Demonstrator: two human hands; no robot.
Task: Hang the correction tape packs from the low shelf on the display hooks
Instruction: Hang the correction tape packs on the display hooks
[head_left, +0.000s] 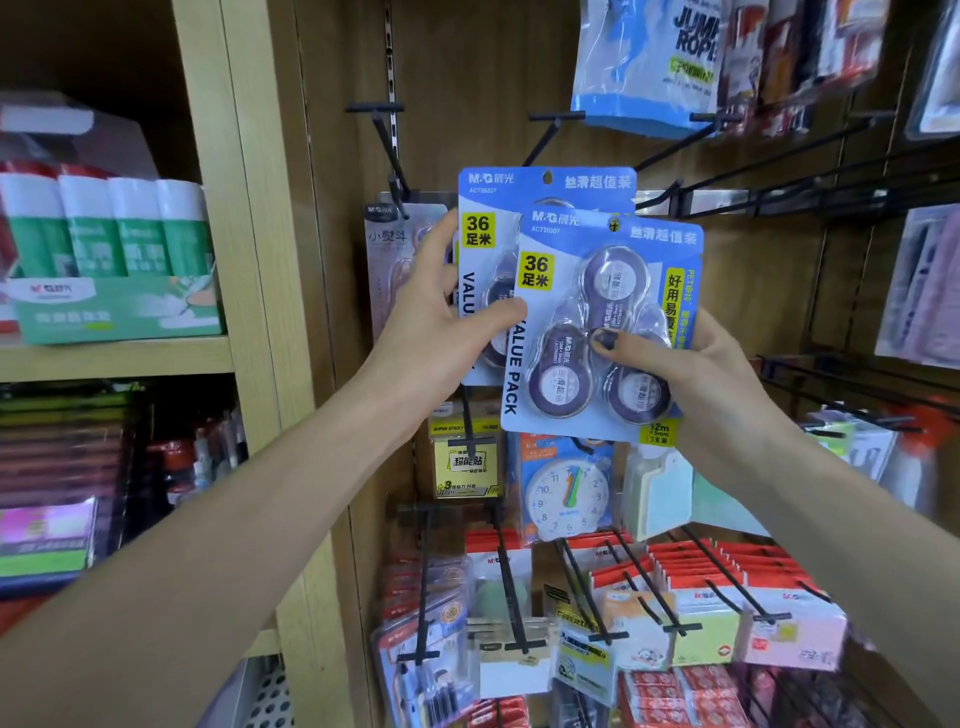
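While both packs are raised toward the hooks: left hand (441, 317) pinches rear correction tape pack (485, 208); right hand (691, 374), at 4 o'clock, grips front correction tape pack (605, 332), hang-hole uppermost, likely for threading.

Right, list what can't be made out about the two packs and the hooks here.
Head view only:
- Rear pack: lower part hidden by the front pack and left hand.
- Front pack's hang hole: too small to tell whether a hook passes through it.
- Right hand: fingers hidden behind the card.
- Pink pack: blurred, print unreadable.
- Low shelf: out of frame.
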